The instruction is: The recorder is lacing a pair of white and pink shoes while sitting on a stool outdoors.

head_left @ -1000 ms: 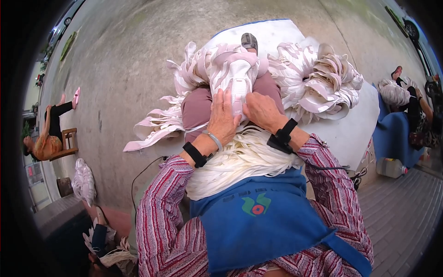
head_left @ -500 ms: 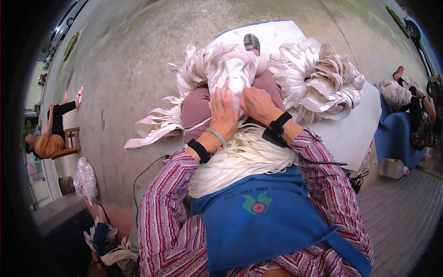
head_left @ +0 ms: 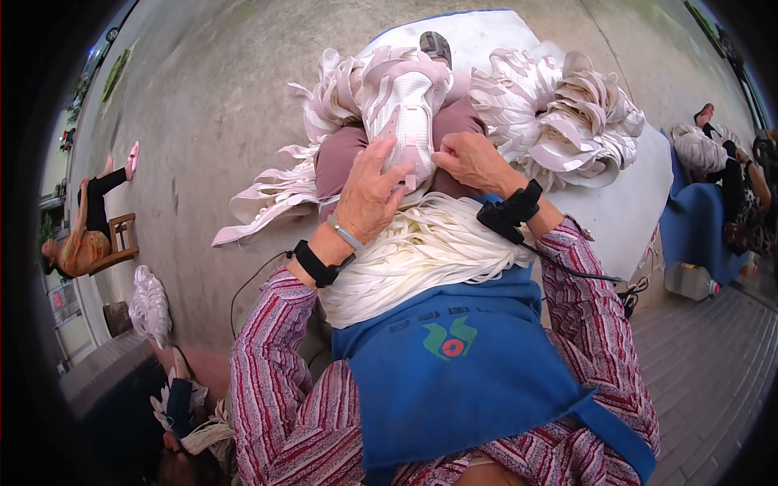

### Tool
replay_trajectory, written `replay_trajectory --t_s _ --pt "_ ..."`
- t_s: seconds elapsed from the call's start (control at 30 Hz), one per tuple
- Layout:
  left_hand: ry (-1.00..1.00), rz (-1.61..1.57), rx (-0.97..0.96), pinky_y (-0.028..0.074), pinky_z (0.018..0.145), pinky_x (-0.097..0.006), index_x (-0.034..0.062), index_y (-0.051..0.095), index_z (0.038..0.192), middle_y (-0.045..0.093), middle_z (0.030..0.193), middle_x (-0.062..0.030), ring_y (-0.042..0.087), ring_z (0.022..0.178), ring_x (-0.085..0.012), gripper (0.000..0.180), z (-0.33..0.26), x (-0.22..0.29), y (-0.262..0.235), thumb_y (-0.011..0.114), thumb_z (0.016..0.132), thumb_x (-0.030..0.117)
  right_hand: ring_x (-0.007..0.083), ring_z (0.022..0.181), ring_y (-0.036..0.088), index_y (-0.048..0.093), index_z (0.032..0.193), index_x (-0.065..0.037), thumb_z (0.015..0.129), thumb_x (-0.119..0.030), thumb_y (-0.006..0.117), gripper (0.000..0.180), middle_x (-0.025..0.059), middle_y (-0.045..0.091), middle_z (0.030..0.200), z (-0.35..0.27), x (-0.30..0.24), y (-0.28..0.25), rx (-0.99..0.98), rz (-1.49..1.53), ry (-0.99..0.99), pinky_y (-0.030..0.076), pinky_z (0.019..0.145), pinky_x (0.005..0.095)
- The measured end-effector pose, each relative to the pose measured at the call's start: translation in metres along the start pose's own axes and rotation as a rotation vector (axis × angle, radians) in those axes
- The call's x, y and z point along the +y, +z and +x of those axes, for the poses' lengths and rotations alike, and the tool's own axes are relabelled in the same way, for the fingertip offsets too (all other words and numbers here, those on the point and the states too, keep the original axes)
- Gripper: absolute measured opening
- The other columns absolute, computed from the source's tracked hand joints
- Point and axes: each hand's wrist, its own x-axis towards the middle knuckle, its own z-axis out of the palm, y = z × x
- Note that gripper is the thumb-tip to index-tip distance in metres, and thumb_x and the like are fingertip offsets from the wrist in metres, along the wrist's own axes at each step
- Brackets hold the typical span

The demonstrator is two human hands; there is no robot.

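A white and pale pink shoe upper (head_left: 411, 97) lies across my lap, between my knees, its narrow end toward me. My left hand (head_left: 369, 193) rests on the left side of that narrow end, fingers apart and thumb near a small pale tab. Just right of the upper is my right hand (head_left: 480, 164), its fingers curled in; whatever it may hold is too small to make out. Below both hands, a thick bundle of flat cream laces (head_left: 421, 255) covers the top of my blue apron (head_left: 454, 397).
Stacked shoe uppers (head_left: 587, 121) sit to the right on a white sheet (head_left: 624, 206); more uppers (head_left: 275, 194) spread at my left. A seated person (head_left: 81, 227) is far left, another (head_left: 741, 190) far right by a clear plastic jug (head_left: 690, 280). A dark cable (head_left: 579, 271) runs from my right wrist.
My hands have moved apart; the right has drawn away from the upper to the right, and the left has slid down it. The lace seen beside my left wrist no longer shows.
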Motion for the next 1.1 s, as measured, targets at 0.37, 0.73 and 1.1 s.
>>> replay_trajectory --t_s 0.37,0.73,1.1 --pt "0.048 0.250 -0.185 0.040 0.094 -0.053 0.0156 0.051 0.127 0.034 0.142 -0.0100 0.033 0.126 -0.0450 0.059 -0.004 0.014 0.011 0.070 0.071 0.011 0.0386 0.066 0.061 0.061 0.073 -0.002 0.077 -0.022 0.058 0.020 0.0194 0.061 0.067 -0.004 -0.005 0.010 -0.018 -0.049 0.015 0.048 0.063 0.0465" --pt "0.055 0.088 -0.165 0.042 0.094 -0.042 0.0094 0.051 0.124 0.042 0.137 -0.0127 0.044 0.118 -0.0394 0.050 0.003 0.014 -0.007 0.068 0.076 0.009 0.0286 0.053 0.053 0.055 0.071 0.000 0.083 -0.021 0.056 0.025 0.0154 0.055 0.060 -0.021 0.007 -0.040 -0.088 -0.020 -0.132 0.042 0.051 0.0369" --pt "-0.099 -0.371 -0.072 0.049 0.072 -0.033 0.0017 0.061 0.093 0.063 0.089 -0.0122 0.062 0.079 -0.0269 0.012 0.000 0.049 -0.016 0.062 0.081 0.001 0.0087 0.055 0.054 0.062 0.084 -0.001 0.084 -0.021 0.058 0.020 0.0007 0.057 0.068 -0.170 0.036 -0.106 -0.152 0.288 0.654 0.043 0.045 0.0231"
